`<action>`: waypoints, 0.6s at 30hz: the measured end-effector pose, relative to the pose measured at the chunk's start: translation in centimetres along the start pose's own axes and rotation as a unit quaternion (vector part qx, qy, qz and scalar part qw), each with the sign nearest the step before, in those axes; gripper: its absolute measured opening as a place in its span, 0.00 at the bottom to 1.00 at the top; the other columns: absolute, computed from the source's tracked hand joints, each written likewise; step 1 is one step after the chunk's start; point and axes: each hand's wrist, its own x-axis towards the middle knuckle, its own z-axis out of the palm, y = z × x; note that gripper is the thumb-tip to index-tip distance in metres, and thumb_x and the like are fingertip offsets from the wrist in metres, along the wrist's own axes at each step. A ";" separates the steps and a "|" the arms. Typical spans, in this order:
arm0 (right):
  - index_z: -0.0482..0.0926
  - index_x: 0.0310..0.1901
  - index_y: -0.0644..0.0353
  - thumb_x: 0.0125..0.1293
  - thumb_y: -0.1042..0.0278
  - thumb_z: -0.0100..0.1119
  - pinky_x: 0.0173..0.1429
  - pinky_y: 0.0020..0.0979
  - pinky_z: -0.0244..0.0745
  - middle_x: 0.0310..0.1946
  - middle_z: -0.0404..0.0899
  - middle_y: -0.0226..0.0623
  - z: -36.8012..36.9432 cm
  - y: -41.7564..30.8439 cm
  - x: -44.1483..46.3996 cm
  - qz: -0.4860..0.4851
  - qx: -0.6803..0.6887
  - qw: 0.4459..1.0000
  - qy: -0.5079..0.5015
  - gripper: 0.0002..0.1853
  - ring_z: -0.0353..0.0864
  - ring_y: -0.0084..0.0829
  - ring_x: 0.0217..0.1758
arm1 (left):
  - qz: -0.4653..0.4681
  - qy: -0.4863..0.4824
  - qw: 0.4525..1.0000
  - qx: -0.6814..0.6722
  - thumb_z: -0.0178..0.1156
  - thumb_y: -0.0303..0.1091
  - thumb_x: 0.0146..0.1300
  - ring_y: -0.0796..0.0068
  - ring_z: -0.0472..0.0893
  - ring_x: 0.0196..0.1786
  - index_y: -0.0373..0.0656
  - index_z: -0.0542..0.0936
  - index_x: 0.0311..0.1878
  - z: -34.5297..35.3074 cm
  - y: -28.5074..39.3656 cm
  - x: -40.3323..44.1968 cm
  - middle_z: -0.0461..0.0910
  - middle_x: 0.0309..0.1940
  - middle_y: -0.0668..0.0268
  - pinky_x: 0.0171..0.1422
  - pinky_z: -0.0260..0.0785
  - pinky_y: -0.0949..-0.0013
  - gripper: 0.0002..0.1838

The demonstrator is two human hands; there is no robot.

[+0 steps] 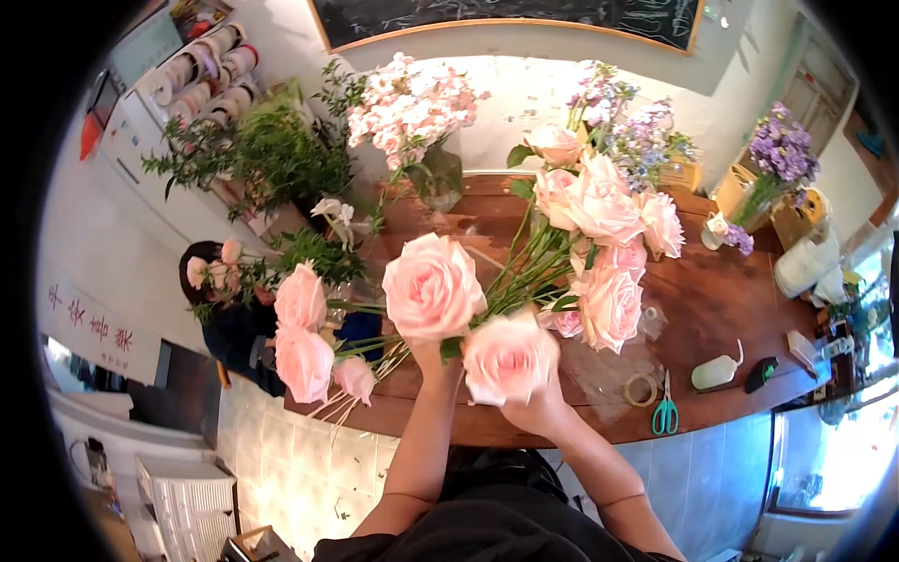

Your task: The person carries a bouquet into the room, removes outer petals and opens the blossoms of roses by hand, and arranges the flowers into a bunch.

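Two large pink roses are raised close to the camera, over the table's front edge. My left hand (pixel 438 363) is beneath the upper pink rose (pixel 434 286), closed round its stem; the bloom hides most of the fingers. My right hand (pixel 538 412) is closed under the lower pink rose (pixel 510 359), slightly blurred, and its fingertips are covered by petals. To the right, a thick bunch of pink roses (pixel 604 206) leans with its green stems (pixel 534 267) pointing toward my hands. Several more pink roses (pixel 304 363) lie at the table's left edge, stems crossing.
On the wooden table (pixel 702 281) are teal scissors (pixel 665 414), a tape roll (pixel 641 390), clear wrap (pixel 599 375) and a white bottle (pixel 716 373). Vases of pale pink blossoms (pixel 412 103) and purple flowers (pixel 785 145) stand behind. A person (pixel 234 328) sits at left.
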 end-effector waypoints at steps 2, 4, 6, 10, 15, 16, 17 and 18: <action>0.70 0.47 0.67 0.54 0.77 0.60 0.32 0.24 0.71 0.34 0.79 0.39 0.4 0.1 -0.3 -0.044 -0.105 0.993 -0.002 0.18 0.76 0.31 0.25 | 0.006 0.006 1.000 -0.016 0.64 0.26 0.50 0.70 0.75 0.52 0.36 0.70 0.53 -0.8 1.0 -0.9 0.75 0.49 0.61 0.57 0.66 0.68 0.25; 0.64 0.55 0.70 0.55 0.78 0.59 0.30 0.23 0.71 0.34 0.79 0.38 2.0 0.9 -2.0 0.055 -0.121 0.991 0.003 0.25 0.76 0.28 0.24 | -0.027 0.026 0.999 0.024 0.66 0.26 0.48 0.71 0.75 0.51 0.37 0.70 0.53 -0.7 2.7 -0.3 0.75 0.49 0.61 0.57 0.66 0.68 0.27; 0.45 0.67 0.72 0.61 0.78 0.51 0.32 0.20 0.72 0.42 0.77 0.39 1.7 -0.7 -0.7 0.153 -0.031 0.988 0.016 0.36 0.75 0.21 0.27 | -0.040 0.040 0.998 0.015 0.68 0.26 0.47 0.71 0.75 0.50 0.37 0.71 0.53 -0.5 3.6 0.5 0.75 0.48 0.62 0.57 0.67 0.68 0.27; 0.50 0.66 0.69 0.67 0.75 0.47 0.49 0.21 0.66 0.54 0.67 0.38 3.3 -0.2 0.9 0.146 0.195 0.960 0.141 0.29 0.69 0.21 0.44 | 0.004 0.013 0.997 -0.070 0.67 0.27 0.49 0.72 0.77 0.47 0.38 0.73 0.51 -0.4 1.4 -0.1 0.76 0.46 0.63 0.53 0.70 0.69 0.24; 0.61 0.61 0.71 0.66 0.76 0.47 0.59 0.26 0.60 0.55 0.66 0.39 3.7 -1.0 3.1 0.147 0.219 0.948 0.176 0.22 0.65 0.24 0.56 | -0.060 -0.034 0.987 -0.148 0.66 0.29 0.51 0.72 0.77 0.47 0.38 0.72 0.51 -1.1 -1.7 -0.9 0.76 0.47 0.62 0.53 0.71 0.69 0.23; 0.62 0.61 0.70 0.64 0.78 0.49 0.53 0.22 0.63 0.50 0.68 0.35 3.9 -1.0 3.2 0.155 0.221 0.946 0.178 0.22 0.67 0.21 0.50 | -0.105 -0.032 0.971 -0.211 0.64 0.29 0.54 0.73 0.78 0.47 0.36 0.72 0.52 -1.4 -4.1 -1.7 0.77 0.46 0.62 0.52 0.72 0.69 0.21; 0.63 0.60 0.68 0.63 0.80 0.51 0.47 0.18 0.65 0.44 0.70 0.31 4.2 -0.8 3.2 0.162 0.224 0.944 0.181 0.23 0.68 0.17 0.44 | -0.090 -0.056 0.974 -0.202 0.64 0.29 0.54 0.73 0.78 0.47 0.36 0.72 0.52 -1.9 -3.7 -1.4 0.77 0.47 0.61 0.52 0.72 0.69 0.21; 0.64 0.59 0.68 0.62 0.81 0.52 0.46 0.18 0.66 0.44 0.70 0.32 4.4 -0.9 3.5 0.161 0.211 0.948 0.174 0.22 0.69 0.17 0.44 | -0.123 -0.056 0.959 -0.250 0.63 0.29 0.54 0.73 0.78 0.47 0.36 0.73 0.52 -2.1 -3.2 -1.0 0.77 0.47 0.61 0.52 0.72 0.69 0.21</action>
